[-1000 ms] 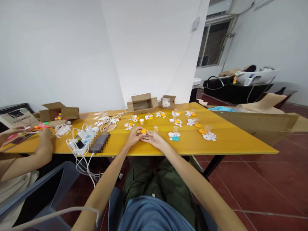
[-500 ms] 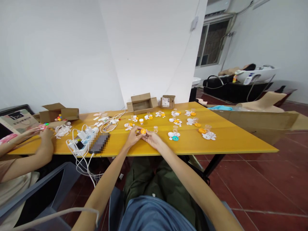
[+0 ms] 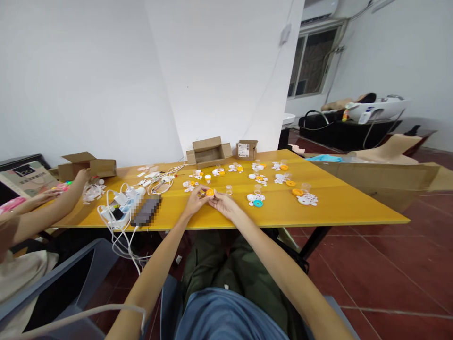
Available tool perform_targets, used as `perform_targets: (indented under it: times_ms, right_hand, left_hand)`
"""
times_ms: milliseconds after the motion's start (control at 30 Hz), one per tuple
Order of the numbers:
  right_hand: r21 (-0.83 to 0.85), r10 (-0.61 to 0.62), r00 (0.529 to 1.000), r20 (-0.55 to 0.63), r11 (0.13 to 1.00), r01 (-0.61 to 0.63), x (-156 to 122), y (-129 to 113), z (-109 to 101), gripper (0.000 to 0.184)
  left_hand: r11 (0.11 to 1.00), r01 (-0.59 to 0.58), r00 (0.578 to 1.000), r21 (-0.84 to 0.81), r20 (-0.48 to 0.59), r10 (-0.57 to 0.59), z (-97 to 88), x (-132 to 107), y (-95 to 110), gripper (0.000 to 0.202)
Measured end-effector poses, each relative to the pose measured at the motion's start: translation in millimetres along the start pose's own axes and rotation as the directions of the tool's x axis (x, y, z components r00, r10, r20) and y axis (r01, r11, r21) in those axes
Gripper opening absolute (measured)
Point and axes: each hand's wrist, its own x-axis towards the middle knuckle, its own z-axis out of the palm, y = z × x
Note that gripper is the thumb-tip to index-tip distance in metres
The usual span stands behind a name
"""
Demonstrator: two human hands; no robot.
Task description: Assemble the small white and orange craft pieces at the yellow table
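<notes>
Just above the near side of the table, my left hand (image 3: 196, 200) is closed around a small orange round plastic part (image 3: 210, 192). My right hand (image 3: 223, 203) meets it from the other side, fingers pressed together at its edge. Fingers partly cover the piece. A clear plastic cup (image 3: 229, 190) stands just beyond my right hand. Behind my hands is a small white and orange assembled piece (image 3: 207, 178). To the right lies a teal ring (image 3: 258, 204) beside white discs (image 3: 250, 198).
Clusters of white and orange parts (image 3: 307, 199) are spread over the yellow table (image 3: 339, 208). Two cardboard boxes (image 3: 208, 154) stand along the wall. A power strip (image 3: 122, 208) with cables and a dark pixelated device (image 3: 146, 210) lie left. Another person's arm (image 3: 53, 208) reaches over the table's left end.
My hands stay nearly in place around the orange part. At the left, the other person's arm has stretched forward toward the open cardboard box.
</notes>
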Motion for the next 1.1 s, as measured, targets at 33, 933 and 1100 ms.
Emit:
perform_targets:
  times_ms: [33,933,1100]
  right_hand:
    - [0.001,0.000,1.000,0.000,1.000,0.000,0.2,0.2,-0.2,0.010]
    - [0.066,0.030,0.999,-0.016,0.997,-0.029,-8.7,-6.4,15.6,0.017]
    - [0.074,0.033,0.999,-0.025,0.997,-0.031,-8.0,-6.4,16.0,0.019]
  left_hand:
    - [1.000,0.002,1.000,-0.001,0.003,-0.002,0.0,0.0,-0.1,0.022]
    - [0.995,-0.038,0.999,-0.088,0.033,0.042,-1.7,-0.1,0.6,0.025]
    - [0.992,-0.049,0.998,-0.114,0.029,0.053,-1.9,-0.5,2.2,0.025]
